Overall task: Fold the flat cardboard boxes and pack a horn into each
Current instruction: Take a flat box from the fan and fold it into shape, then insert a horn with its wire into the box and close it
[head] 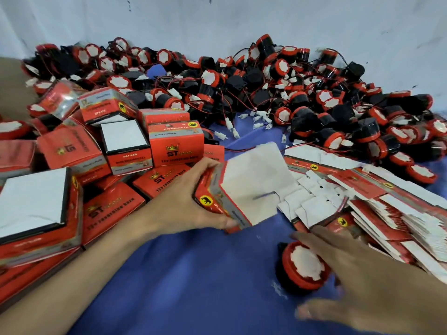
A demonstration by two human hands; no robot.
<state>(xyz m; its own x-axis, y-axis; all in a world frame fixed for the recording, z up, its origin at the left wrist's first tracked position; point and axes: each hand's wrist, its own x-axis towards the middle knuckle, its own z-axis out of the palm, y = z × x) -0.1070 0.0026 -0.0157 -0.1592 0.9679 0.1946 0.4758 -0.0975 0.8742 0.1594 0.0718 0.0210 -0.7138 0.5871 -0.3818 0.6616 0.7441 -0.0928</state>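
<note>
On the blue cloth [193, 274] that covers the surface, two hands work well apart. The left hand [191, 199] grips one made-up red box [244, 189], thumb on its near side and fingers over its far side, with the white flap raised toward the camera so that the inside is hidden. The right hand [362, 274] is spread with straight fingers above and around a single horn [303, 262], which lies alone on the cloth with its red rim and white face turned up. The hand is blurred, so I cannot tell whether it touches the horn. Behind, a heap of horns [266, 88] runs along the back from left to right, far too many to count, all black and red with thin wires and small white plugs [261, 116] tangled among them. At the left lies a jumble of folded boxes [176, 141], a dozen or more, some cut off by the frame edge and several showing white undersides. At the right, flat boxes [362, 189] lie fanned in overlapping stacks, their number impossible to make out and the nearest ones running out of view. A pale wall [217, 20] with a few dark marks closes the scene behind the heap.
</note>
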